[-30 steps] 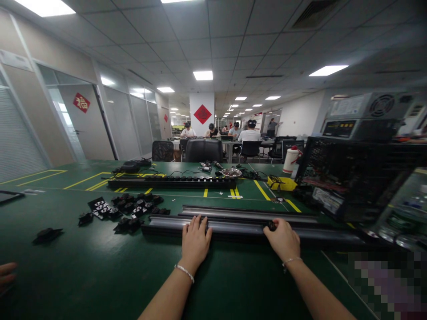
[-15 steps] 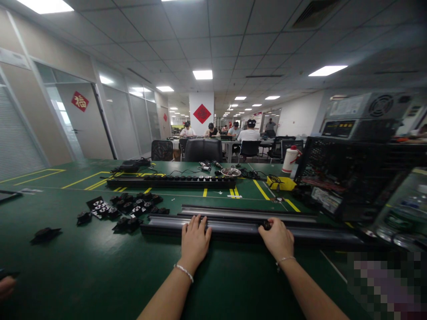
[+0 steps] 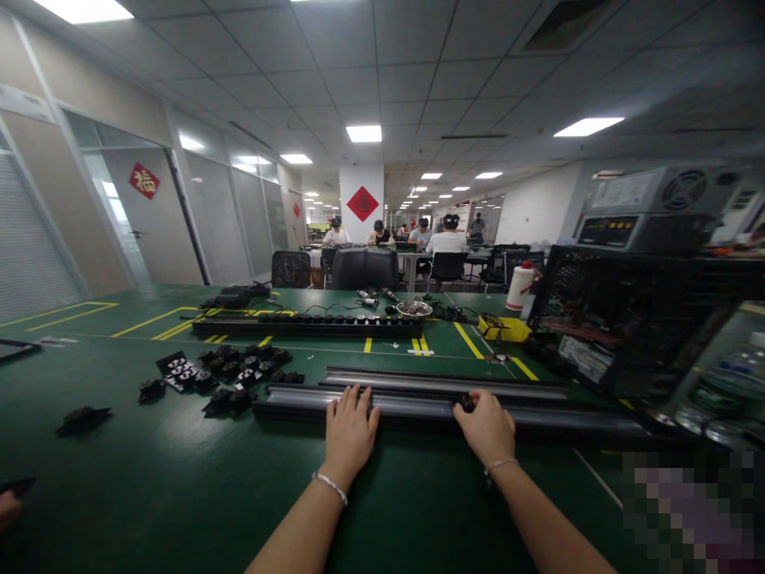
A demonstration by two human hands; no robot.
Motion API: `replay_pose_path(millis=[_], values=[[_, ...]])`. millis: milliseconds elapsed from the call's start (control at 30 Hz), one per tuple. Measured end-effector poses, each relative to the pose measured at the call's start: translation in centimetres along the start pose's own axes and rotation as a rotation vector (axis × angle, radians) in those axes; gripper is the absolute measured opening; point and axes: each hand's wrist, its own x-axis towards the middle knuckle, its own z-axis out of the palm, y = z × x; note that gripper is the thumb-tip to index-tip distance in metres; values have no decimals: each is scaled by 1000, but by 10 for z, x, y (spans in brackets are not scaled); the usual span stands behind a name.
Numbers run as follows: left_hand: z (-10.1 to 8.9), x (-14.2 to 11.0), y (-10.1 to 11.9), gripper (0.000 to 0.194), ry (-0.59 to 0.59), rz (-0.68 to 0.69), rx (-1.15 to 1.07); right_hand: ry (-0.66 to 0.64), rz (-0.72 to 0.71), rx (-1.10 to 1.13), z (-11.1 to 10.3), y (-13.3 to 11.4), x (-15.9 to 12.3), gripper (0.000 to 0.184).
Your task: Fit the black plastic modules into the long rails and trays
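Note:
A long black rail (image 3: 412, 405) lies crosswise in front of me. My left hand (image 3: 350, 422) rests on its top, fingers stretched over the rail. Farther right, my right hand (image 3: 487, 422) pinches a small black part (image 3: 467, 402) against the rail's upper side; my fingers partly cover it, so its exact kind is unclear. Just behind lies a second black rail (image 3: 448, 383) with a channel along it. To the left of the rails is a loose heap of small black parts (image 3: 227, 368), some with white pieces on them.
Another rail fitted with small parts (image 3: 304, 327) lies farther back. On the right stand a yellow box (image 3: 505, 328), a white bottle (image 3: 521, 287), a black computer case (image 3: 574, 319) and a water bottle (image 3: 726, 387). Another person's hand (image 3: 8, 509) shows at the left edge.
My right hand has slid a little to the left along the rail with the small black part. My left hand stays in place. The other person's hand has shifted slightly.

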Motion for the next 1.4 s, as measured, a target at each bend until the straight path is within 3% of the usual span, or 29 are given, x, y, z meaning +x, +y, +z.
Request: replay_pose_path(millis=[733,1400], values=[[-2,0,1,44,1,7,18,-39,3,60,2,-14,-3,32],[2,-3,3,43,20,41,-5,58,-95,231,18,-15,-11,32]])
